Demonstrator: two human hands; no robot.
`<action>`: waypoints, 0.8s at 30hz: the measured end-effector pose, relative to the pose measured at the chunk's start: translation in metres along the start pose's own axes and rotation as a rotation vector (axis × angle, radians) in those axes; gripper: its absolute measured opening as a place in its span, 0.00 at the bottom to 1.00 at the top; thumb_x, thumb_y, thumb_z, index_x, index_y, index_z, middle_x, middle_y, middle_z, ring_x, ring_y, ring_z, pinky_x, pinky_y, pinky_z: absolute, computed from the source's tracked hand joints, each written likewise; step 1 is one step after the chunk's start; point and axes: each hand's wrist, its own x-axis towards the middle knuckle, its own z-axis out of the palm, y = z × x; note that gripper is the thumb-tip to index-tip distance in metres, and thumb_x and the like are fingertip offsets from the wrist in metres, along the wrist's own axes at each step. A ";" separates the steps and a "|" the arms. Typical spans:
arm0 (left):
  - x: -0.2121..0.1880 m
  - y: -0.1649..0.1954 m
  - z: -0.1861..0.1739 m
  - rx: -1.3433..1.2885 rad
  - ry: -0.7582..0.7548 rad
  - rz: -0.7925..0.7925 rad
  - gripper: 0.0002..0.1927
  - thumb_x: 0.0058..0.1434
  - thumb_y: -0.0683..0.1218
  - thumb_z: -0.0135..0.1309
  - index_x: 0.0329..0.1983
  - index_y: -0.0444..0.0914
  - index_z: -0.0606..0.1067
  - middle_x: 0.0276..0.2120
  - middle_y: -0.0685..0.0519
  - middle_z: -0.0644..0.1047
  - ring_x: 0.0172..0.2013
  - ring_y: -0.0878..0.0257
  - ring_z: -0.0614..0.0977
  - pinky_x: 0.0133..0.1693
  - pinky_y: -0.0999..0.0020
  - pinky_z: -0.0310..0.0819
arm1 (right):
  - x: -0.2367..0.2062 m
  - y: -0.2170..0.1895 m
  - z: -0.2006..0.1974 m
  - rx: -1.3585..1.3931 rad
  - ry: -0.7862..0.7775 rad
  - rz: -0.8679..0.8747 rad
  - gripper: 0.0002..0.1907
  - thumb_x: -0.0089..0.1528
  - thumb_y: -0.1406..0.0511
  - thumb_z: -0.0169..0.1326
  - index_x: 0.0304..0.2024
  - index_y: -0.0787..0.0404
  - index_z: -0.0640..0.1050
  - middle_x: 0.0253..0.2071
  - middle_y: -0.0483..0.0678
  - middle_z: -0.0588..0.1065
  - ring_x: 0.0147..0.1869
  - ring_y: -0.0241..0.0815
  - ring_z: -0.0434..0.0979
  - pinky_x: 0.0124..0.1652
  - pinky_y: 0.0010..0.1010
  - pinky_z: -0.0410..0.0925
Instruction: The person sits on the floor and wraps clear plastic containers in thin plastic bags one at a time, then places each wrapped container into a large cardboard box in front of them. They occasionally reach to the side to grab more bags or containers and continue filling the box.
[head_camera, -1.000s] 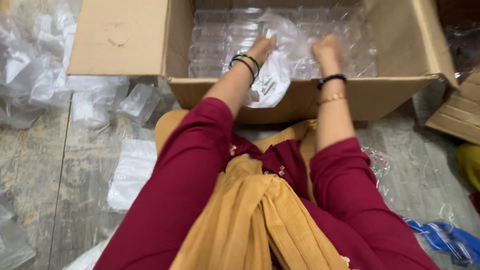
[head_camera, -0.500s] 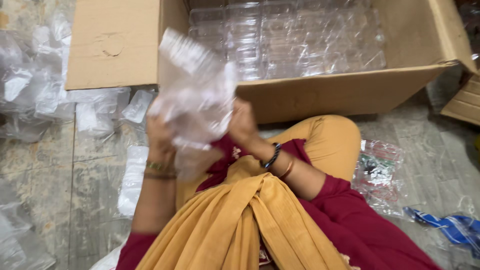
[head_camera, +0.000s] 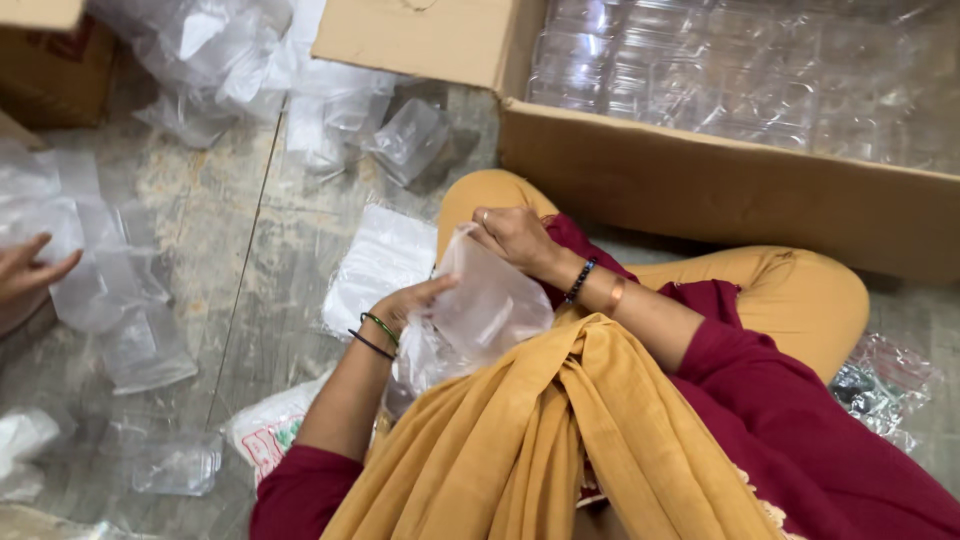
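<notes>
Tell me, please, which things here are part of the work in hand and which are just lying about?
In hand:
- clear plastic bag, held in the lap
- left hand at its lower edge
- right hand at its top

Lying about:
- cardboard box of clear plastic containers
- loose clear bags on the floor
- another person's hand at the left edge

Held packet (head_camera: 490, 305): thin clear plastic film, glossy, crinkled.
Box (head_camera: 700, 190): brown corrugated cardboard, matt.
Box contents (head_camera: 740, 70): clear rigid plastic containers, glossy.
Floor (head_camera: 210, 240): mottled grey stone, worn, dull.
Scarf (head_camera: 540, 440): mustard woven cloth, matt.
Sleeves (head_camera: 790, 430): maroon cloth, matt.
</notes>
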 end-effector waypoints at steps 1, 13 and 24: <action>-0.007 0.003 -0.006 -0.150 -0.016 0.138 0.31 0.63 0.61 0.54 0.69 0.50 0.70 0.60 0.61 0.74 0.49 0.67 0.76 0.43 0.70 0.73 | 0.006 -0.005 0.001 -0.031 0.022 0.034 0.14 0.68 0.61 0.56 0.31 0.64 0.74 0.28 0.58 0.73 0.34 0.60 0.76 0.34 0.48 0.67; 0.070 0.163 -0.103 -0.990 0.410 0.556 0.44 0.57 0.67 0.62 0.68 0.36 0.67 0.61 0.48 0.74 0.60 0.54 0.77 0.60 0.61 0.73 | 0.000 -0.017 -0.006 -0.003 0.092 0.070 0.06 0.64 0.67 0.60 0.37 0.65 0.77 0.34 0.54 0.74 0.34 0.51 0.75 0.34 0.38 0.68; -0.025 0.168 0.004 -0.320 0.531 1.032 0.26 0.74 0.55 0.44 0.52 0.25 0.75 0.41 0.42 0.83 0.41 0.57 0.87 0.45 0.65 0.81 | 0.029 -0.017 -0.067 0.407 0.232 0.393 0.13 0.70 0.61 0.58 0.48 0.66 0.78 0.41 0.46 0.78 0.45 0.31 0.75 0.46 0.26 0.71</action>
